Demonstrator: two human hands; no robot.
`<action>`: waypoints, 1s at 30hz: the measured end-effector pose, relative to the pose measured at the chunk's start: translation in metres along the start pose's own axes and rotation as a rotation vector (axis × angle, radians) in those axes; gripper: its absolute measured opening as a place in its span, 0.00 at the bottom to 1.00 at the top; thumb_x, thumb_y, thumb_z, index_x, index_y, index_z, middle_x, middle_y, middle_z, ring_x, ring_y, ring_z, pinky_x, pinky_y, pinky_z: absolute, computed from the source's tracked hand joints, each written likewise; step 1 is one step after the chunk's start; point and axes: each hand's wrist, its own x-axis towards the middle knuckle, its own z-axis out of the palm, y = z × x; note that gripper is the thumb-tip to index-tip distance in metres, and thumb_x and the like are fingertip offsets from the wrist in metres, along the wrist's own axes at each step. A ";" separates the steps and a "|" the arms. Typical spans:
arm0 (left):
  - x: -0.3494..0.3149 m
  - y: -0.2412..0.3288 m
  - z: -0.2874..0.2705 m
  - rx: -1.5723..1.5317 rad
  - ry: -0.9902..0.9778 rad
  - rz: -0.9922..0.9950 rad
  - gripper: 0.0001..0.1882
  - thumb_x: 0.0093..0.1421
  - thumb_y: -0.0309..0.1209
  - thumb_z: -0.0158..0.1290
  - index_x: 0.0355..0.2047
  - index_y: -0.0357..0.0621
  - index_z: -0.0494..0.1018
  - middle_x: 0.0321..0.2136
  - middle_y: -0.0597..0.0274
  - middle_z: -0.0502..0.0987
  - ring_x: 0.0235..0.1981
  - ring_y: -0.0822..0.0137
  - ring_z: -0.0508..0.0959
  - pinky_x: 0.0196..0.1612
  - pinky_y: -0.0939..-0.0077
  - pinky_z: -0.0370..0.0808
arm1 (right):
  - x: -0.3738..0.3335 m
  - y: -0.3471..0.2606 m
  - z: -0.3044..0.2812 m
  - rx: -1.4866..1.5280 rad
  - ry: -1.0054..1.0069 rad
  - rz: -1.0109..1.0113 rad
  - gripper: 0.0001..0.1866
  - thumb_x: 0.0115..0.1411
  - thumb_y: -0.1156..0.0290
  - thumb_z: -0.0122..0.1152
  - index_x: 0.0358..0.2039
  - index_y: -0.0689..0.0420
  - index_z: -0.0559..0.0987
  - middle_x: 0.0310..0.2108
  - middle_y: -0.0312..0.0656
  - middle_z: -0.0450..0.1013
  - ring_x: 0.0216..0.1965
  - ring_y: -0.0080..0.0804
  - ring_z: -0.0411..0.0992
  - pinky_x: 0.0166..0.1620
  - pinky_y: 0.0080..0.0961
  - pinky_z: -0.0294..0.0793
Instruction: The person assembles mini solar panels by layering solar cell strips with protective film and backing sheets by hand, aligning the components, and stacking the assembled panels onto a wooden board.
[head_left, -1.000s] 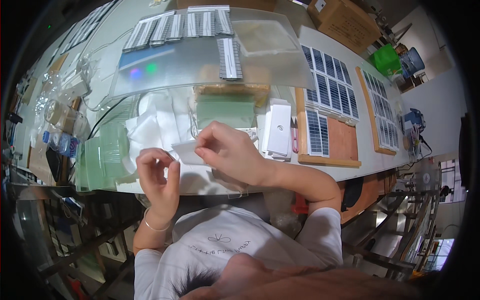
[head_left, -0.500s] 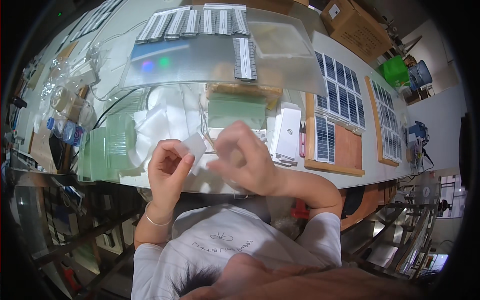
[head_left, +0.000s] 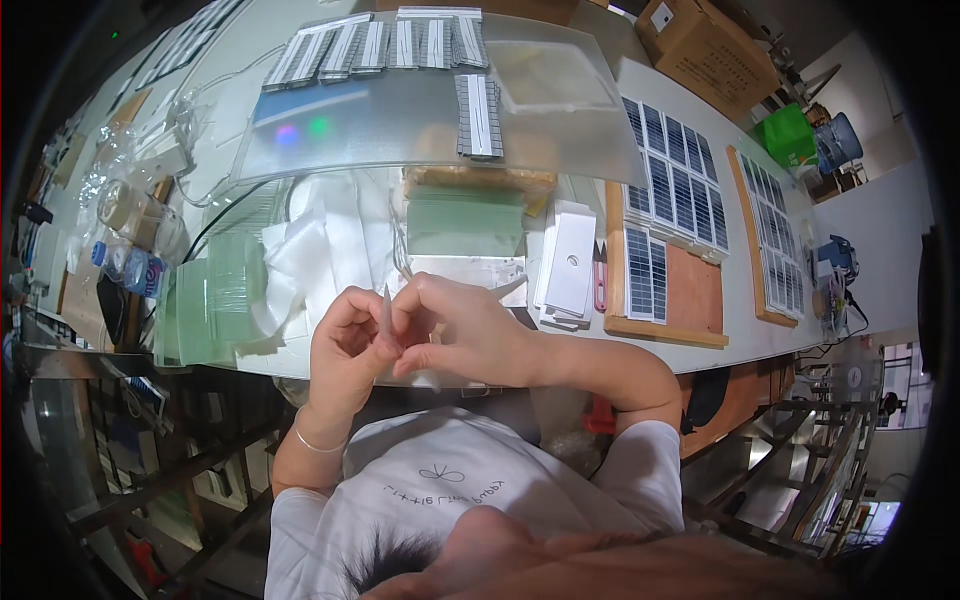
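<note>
My left hand (head_left: 345, 345) pinches a small thin translucent sheet (head_left: 387, 308), now seen almost edge-on. Against its other side, my right hand (head_left: 462, 330) is closed, index finger curled by the sheet and thumb below. What the right fingers grip, if anything, is hidden. A grey tapering end (head_left: 508, 287) shows just beyond the right hand; I cannot tell whether it is held. Past the hands lie soft white sheets (head_left: 335, 235) and a stack of green translucent plates (head_left: 465, 225).
A raised frosted panel (head_left: 370, 130) carries several small solar strips (head_left: 480, 115). On the right, solar panels (head_left: 675, 180) rest on a wooden-edged board (head_left: 665, 335), beside white cards (head_left: 570, 262) and a red-handled tool (head_left: 600, 280). More green plates (head_left: 210, 300) and a plastic bottle (head_left: 135, 268) stand left.
My right hand has moved left and closed in beside the left hand. The translucent sheet has turned from showing its face to nearly edge-on.
</note>
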 end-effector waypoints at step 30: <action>-0.017 -0.010 -0.020 1.363 -0.170 0.836 0.22 0.53 0.20 0.62 0.49 0.48 0.78 0.47 0.56 0.78 0.50 0.52 0.77 0.48 0.57 0.75 | -0.056 0.012 -0.041 -0.413 0.128 0.138 0.10 0.65 0.70 0.64 0.44 0.59 0.79 0.38 0.46 0.77 0.38 0.40 0.78 0.42 0.33 0.77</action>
